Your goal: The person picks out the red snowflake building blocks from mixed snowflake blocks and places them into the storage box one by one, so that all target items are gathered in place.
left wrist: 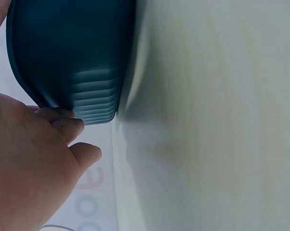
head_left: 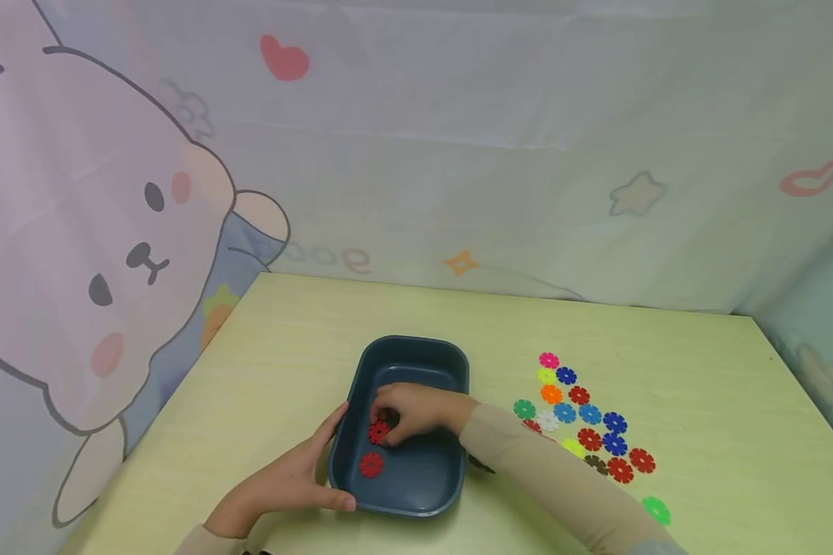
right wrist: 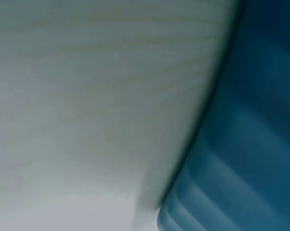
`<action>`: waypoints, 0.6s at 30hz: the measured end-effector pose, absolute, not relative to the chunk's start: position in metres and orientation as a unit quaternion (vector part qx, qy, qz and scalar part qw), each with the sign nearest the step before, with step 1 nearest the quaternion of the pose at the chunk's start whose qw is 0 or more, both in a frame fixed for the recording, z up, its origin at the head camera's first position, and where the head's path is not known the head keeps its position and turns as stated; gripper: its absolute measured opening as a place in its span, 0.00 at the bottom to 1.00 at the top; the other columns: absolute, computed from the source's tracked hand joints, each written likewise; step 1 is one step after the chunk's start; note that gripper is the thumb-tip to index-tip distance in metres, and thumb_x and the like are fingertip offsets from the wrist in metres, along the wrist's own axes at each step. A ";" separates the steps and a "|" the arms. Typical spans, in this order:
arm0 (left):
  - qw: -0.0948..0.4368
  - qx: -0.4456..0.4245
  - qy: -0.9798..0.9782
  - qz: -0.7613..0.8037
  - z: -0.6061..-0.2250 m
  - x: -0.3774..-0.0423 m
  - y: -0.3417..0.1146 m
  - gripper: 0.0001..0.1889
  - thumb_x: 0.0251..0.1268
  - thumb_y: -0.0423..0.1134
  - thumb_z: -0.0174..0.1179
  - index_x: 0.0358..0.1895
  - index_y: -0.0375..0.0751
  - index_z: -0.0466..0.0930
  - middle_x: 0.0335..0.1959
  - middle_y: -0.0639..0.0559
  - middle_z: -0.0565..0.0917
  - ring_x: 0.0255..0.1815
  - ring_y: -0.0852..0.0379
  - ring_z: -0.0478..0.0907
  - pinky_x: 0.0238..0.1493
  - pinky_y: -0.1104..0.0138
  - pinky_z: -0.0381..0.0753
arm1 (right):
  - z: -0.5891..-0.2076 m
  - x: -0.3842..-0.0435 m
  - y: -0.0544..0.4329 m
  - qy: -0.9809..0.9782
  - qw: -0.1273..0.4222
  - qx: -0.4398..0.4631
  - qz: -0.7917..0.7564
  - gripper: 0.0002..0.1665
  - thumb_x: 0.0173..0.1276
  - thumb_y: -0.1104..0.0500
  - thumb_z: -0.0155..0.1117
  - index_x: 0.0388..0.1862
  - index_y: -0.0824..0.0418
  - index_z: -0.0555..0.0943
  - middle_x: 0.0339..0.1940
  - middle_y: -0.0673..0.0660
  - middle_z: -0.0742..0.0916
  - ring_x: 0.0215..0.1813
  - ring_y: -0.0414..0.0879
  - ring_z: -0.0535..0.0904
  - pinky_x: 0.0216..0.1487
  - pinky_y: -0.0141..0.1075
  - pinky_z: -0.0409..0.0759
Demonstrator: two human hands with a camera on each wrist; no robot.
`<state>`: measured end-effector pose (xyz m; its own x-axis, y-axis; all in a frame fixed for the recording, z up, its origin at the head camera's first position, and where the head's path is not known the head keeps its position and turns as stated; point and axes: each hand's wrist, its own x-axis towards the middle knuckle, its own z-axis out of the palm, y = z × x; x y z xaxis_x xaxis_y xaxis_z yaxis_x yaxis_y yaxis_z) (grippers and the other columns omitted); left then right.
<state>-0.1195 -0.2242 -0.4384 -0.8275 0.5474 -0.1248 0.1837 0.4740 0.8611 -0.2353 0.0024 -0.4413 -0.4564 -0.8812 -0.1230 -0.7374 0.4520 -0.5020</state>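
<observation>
A dark blue tray point(head_left: 416, 493) lies on the table. My left hand point(head_left: 284, 482) holds it at its near left corner, fingers along the left wall and thumb at the near rim. In the left wrist view, the curled fingers point(left wrist: 68, 122) are right at the edge of the tray point(left wrist: 72, 48). Inside the tray, my right hand point(head_left: 416, 412) pinches a red snowflake disc point(head_left: 378, 433) between thumb and fingers. Another red snowflake disc point(head_left: 371, 465) lies flat on the tray floor nearer to me. The right wrist view has only the tray's ribbed outer wall point(right wrist: 251, 144) and tabletop; the hand is hidden there.
Right of the tray, several loose snowflake discs in many colours lie spread, among them a pink disc point(head_left: 549, 360), an orange disc point(head_left: 551, 394) and a green disc point(head_left: 656, 510). My right forearm point(head_left: 548, 470) covers part of them. A printed cloth point(head_left: 416, 154) hangs behind the table.
</observation>
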 end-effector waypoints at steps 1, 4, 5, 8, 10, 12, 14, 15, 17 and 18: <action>0.196 0.219 0.836 0.464 -0.438 -0.119 -0.224 0.63 0.51 0.45 0.74 0.78 0.50 0.29 0.78 0.40 0.42 0.77 0.40 0.44 0.67 0.41 0.55 | -0.441 -0.235 0.002 0.830 0.187 -0.488 -0.193 0.16 0.56 0.56 0.73 0.44 0.57 0.82 0.38 0.46 0.78 0.41 0.36 0.71 0.46 0.25 0.71; 0.197 0.220 0.834 0.466 -0.439 -0.119 -0.225 0.63 0.51 0.45 0.74 0.78 0.50 0.28 0.78 0.39 0.42 0.77 0.39 0.44 0.67 0.40 0.55 | -0.440 -0.235 0.002 0.828 0.188 -0.491 -0.193 0.15 0.57 0.56 0.72 0.43 0.57 0.83 0.38 0.46 0.78 0.42 0.36 0.72 0.46 0.25 0.71; 0.197 0.220 0.833 0.468 -0.439 -0.119 -0.225 0.63 0.51 0.45 0.74 0.78 0.51 0.28 0.78 0.39 0.42 0.77 0.39 0.44 0.67 0.40 0.55 | -0.440 -0.235 0.002 0.828 0.188 -0.492 -0.192 0.15 0.57 0.56 0.72 0.43 0.57 0.83 0.38 0.46 0.78 0.42 0.36 0.72 0.46 0.25 0.71; 0.194 0.221 0.834 0.466 -0.439 -0.119 -0.225 0.64 0.51 0.45 0.74 0.78 0.51 0.28 0.78 0.39 0.42 0.77 0.39 0.44 0.67 0.40 0.55 | -0.442 -0.235 0.002 0.829 0.186 -0.493 -0.187 0.15 0.58 0.54 0.73 0.43 0.56 0.83 0.38 0.46 0.78 0.41 0.36 0.71 0.46 0.25 0.71; 0.192 0.223 0.836 0.464 -0.439 -0.119 -0.225 0.64 0.51 0.45 0.74 0.78 0.50 0.28 0.78 0.39 0.42 0.77 0.39 0.44 0.67 0.40 0.55 | -0.443 -0.236 0.001 0.829 0.185 -0.494 -0.185 0.15 0.58 0.53 0.73 0.43 0.56 0.83 0.37 0.45 0.77 0.41 0.35 0.71 0.46 0.24 0.71; 0.190 0.225 0.837 0.461 -0.439 -0.119 -0.225 0.64 0.51 0.45 0.74 0.78 0.49 0.28 0.78 0.39 0.42 0.77 0.39 0.44 0.66 0.40 0.56 | -0.443 -0.237 0.001 0.829 0.185 -0.495 -0.184 0.16 0.58 0.53 0.73 0.44 0.56 0.83 0.37 0.45 0.77 0.41 0.35 0.72 0.46 0.25 0.71; 0.189 0.227 0.837 0.461 -0.439 -0.119 -0.226 0.63 0.51 0.45 0.74 0.78 0.49 0.28 0.78 0.39 0.42 0.77 0.39 0.44 0.66 0.40 0.56 | -0.443 -0.237 0.002 0.829 0.184 -0.494 -0.186 0.16 0.58 0.52 0.73 0.44 0.56 0.83 0.38 0.45 0.78 0.42 0.35 0.72 0.47 0.25 0.71; 0.188 0.229 0.836 0.462 -0.439 -0.119 -0.226 0.63 0.51 0.45 0.74 0.78 0.49 0.28 0.78 0.39 0.42 0.77 0.39 0.44 0.66 0.40 0.56 | -0.443 -0.238 0.002 0.829 0.184 -0.494 -0.188 0.17 0.58 0.52 0.74 0.44 0.56 0.83 0.38 0.45 0.78 0.42 0.35 0.72 0.47 0.25 0.72; 0.186 0.234 0.834 0.463 -0.440 -0.119 -0.226 0.63 0.51 0.45 0.74 0.78 0.49 0.28 0.78 0.39 0.42 0.77 0.39 0.44 0.66 0.40 0.56 | -0.443 -0.238 0.002 0.828 0.183 -0.493 -0.192 0.18 0.58 0.52 0.74 0.45 0.56 0.83 0.39 0.46 0.79 0.43 0.36 0.73 0.48 0.26 0.72; 0.185 0.236 0.834 0.464 -0.440 -0.118 -0.227 0.63 0.51 0.45 0.74 0.78 0.49 0.28 0.78 0.39 0.42 0.77 0.39 0.45 0.67 0.41 0.57 | -0.443 -0.238 0.003 0.828 0.182 -0.494 -0.194 0.18 0.58 0.52 0.74 0.45 0.56 0.83 0.40 0.46 0.79 0.43 0.36 0.73 0.48 0.26 0.72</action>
<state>-0.1184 -0.2266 -0.4398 -0.8202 0.5652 -0.0885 0.2232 0.4585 0.8602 -0.2377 0.0026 -0.4427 -0.4466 -0.8880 -0.1098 -0.7473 0.4377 -0.4999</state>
